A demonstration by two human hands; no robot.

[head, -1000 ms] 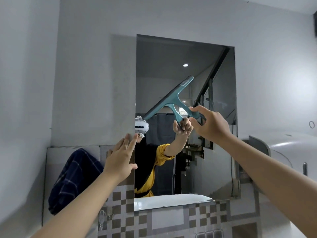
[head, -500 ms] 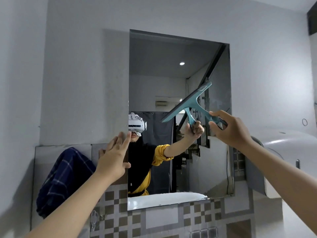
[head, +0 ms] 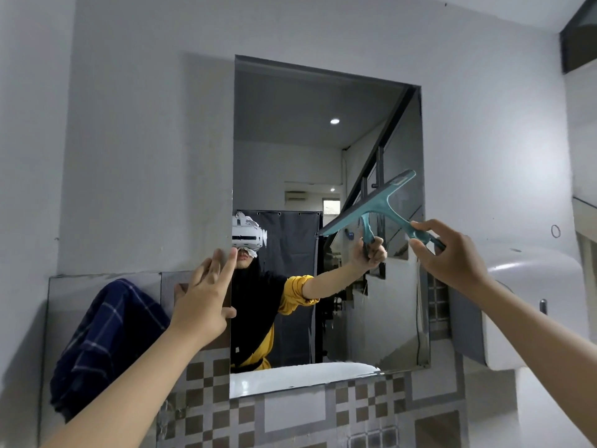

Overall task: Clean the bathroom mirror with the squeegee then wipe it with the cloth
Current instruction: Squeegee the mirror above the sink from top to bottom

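Since a second ago the teal plastic squeegee (head: 376, 206) has travelled from the centre of the glass to its right side, blade still slanting low-left to high-right; the left hand has kept its place at the left edge.

Pale grey painted wall (head: 145, 140) fills most of the view. Below it runs a band of brown, grey and white checkered tiles (head: 361, 412).

Rectangular frameless bathroom mirror (head: 290, 150) is fixed to the wall above the tiles. It reflects a ceiling light, a stair rail, a dark curtain and the person in black and yellow, wearing a white headset.

White curved fixture (head: 533, 286) sits to the right of the mirror; what it is, I cannot tell.

Dark navy cloth with thin white checks (head: 106, 334) is bunched against the wall left of the mirror, well apart from both hands.

Right hand (head: 452, 257) reaches up from the lower right and pinches the squeegee's handle between thumb and curled fingers. Blade edge lies on or just at the glass near the mirror's right edge; contact cannot be confirmed.

Left hand (head: 203, 295) rests at the mirror's left edge, fingers straight and slightly spread, fingertips pointing up, thumb out to the right over the glass.

No brand, label or writing is legible on squeegee, cloth or fixture.
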